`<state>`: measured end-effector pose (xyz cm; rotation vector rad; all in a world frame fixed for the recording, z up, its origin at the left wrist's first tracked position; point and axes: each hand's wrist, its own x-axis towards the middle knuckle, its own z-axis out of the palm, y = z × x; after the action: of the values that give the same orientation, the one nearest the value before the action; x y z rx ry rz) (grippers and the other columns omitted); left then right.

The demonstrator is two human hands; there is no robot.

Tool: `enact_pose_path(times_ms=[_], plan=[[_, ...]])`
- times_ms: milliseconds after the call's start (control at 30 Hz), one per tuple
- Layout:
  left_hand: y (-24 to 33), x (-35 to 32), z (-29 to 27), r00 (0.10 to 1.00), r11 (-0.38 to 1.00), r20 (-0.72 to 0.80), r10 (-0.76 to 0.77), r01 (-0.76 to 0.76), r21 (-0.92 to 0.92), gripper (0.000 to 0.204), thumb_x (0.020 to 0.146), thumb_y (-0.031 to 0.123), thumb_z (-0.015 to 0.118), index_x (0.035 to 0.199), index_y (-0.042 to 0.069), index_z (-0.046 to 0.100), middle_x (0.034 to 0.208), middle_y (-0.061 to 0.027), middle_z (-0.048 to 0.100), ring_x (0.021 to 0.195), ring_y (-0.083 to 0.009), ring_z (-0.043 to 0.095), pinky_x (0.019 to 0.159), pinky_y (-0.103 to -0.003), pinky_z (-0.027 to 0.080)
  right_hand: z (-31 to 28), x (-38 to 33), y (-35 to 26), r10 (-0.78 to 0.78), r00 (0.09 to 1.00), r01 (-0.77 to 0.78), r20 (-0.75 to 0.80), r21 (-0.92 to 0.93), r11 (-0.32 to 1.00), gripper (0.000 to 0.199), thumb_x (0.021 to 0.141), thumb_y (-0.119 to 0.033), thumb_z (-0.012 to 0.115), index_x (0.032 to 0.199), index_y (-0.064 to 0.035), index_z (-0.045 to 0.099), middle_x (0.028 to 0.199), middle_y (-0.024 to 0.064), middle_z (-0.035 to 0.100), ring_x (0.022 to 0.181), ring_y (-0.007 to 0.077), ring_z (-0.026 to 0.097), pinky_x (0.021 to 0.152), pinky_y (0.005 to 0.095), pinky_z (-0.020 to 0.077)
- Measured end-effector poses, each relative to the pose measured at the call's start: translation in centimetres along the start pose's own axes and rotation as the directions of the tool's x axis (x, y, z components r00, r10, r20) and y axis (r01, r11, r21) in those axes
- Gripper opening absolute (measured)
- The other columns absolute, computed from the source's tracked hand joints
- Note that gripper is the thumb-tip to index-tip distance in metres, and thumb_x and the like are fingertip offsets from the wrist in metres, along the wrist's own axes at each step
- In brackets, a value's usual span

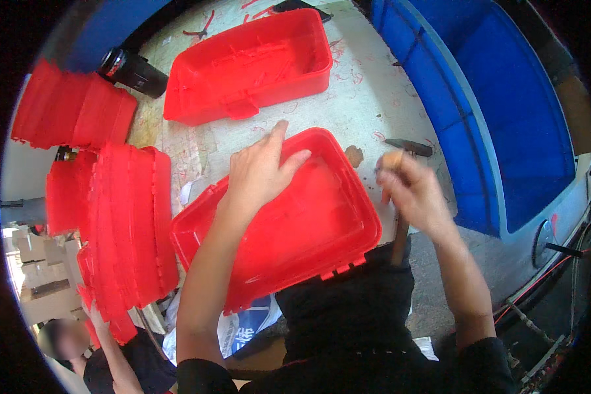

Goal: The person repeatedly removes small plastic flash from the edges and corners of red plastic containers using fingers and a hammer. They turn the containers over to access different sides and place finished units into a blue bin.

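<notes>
Meanwhile the left hand lay flat, fingers spread, on the red tray at the desk edge; the right hand gripped a wooden-handled tool. Trimmed-looking stacks stood left; another tray waited.

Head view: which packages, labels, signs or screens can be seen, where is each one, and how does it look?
Plastic bag: under the near edge of the red tray, beside the left forearm; crumpled, white with blue print.
No signs or screens are visible.
</notes>
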<state>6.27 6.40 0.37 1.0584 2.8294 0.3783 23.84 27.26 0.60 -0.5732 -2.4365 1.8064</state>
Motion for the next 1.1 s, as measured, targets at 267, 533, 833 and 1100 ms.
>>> enact_pose_path(times_ms=[267, 533, 833, 1100], plan=[[-0.1, 0.2, 1.7, 0.984, 0.996, -0.161, 0.07, -0.06, 0.066, 0.033, 0.09, 0.038, 0.07, 0.088, 0.005, 0.065, 0.076, -0.0126, 0.07, 0.065, -0.0313, 0.069, 0.053, -0.042, 0.05, 1.7, 2.7, 1.1, 0.11, 0.977, -0.133, 0.18, 0.124, 0.983, 0.031, 0.106, -0.022, 0.05, 0.088, 0.0012, 0.058, 0.07, 0.0009, 0.057, 0.065, 0.0083, 0.054, 0.06, 0.0278, 0.046], [-0.1, 0.1, 1.9, 0.99, 0.997, -0.136, 0.045, -0.036, 0.068, 0.031, 0.089, 0.036, 0.072, 0.087, 0.006, 0.066, 0.077, -0.0116, 0.07, 0.064, -0.0309, 0.068, 0.053, -0.04, 0.05, 2.2, 4.7, 1.0, 0.22, 0.94, -0.256, 0.262, 0.112, 0.96, 0.038, 0.107, -0.027, 0.048, 0.083, 0.0003, 0.057, 0.066, 0.0004, 0.052, 0.064, 0.0089, 0.047, 0.06, 0.0299, 0.041], [0.3, 0.5, 1.9, 0.976, 0.988, -0.194, 0.095, -0.068, 0.141, 0.032, 0.091, 0.038, 0.069, 0.083, 0.007, 0.063, 0.068, -0.0099, 0.067, 0.057, -0.028, 0.067, 0.046, -0.039, 0.047, 0.9, 0.5, 0.8, 0.313, 0.896, -0.341, 0.315, 0.038, 0.939, 0.033, 0.105, -0.024, 0.049, 0.085, -0.0003, 0.059, 0.064, 0.0035, 0.052, 0.064, 0.0108, 0.048, 0.059, 0.0327, 0.0426], [0.3, 0.4, 1.7, 0.987, 0.993, -0.149, 0.062, -0.045, 0.111, 0.033, 0.091, 0.037, 0.068, 0.081, 0.006, 0.063, 0.067, -0.0119, 0.067, 0.057, -0.0318, 0.066, 0.046, -0.041, 0.046, -0.9, -7.8, 1.0, 0.383, 0.865, -0.356, 0.325, -0.143, 0.924, 0.022, 0.103, -0.018, 0.052, 0.093, -0.0021, 0.063, 0.071, 0.0126, 0.06, 0.065, 0.0228, 0.064, 0.063, 0.0378, 0.051]])
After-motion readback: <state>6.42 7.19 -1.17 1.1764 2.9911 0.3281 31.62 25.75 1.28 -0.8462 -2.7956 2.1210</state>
